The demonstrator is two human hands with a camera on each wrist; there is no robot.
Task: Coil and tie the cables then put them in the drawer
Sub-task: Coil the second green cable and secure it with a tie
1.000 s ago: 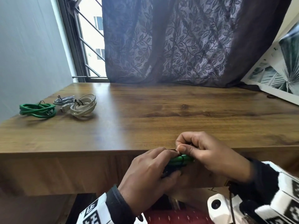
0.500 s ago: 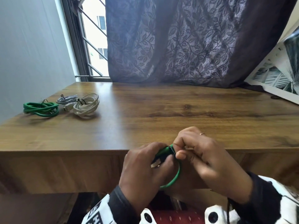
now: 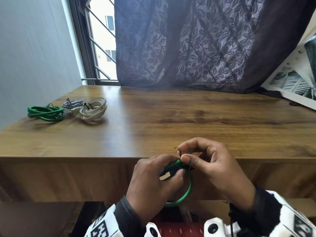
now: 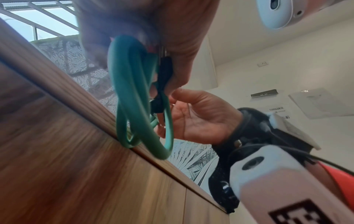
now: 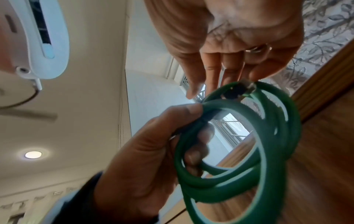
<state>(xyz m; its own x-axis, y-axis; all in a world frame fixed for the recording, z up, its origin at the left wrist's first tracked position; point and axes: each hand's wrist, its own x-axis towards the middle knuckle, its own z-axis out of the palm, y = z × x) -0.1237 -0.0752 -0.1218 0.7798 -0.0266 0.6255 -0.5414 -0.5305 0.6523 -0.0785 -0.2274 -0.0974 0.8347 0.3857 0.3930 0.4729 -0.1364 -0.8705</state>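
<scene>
Coil gripped in left hand just off desk edge, kept from springing loose; tie pinched by right hand atop coil, ready for twisting.

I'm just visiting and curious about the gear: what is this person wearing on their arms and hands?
Both hands are bare. The left hand comes out of a dark sleeve, the right hand out of a black cuff. Each wrist carries a white camera block with black square code markings and a thin black cable. A thin ring sits on one right finger.
</scene>
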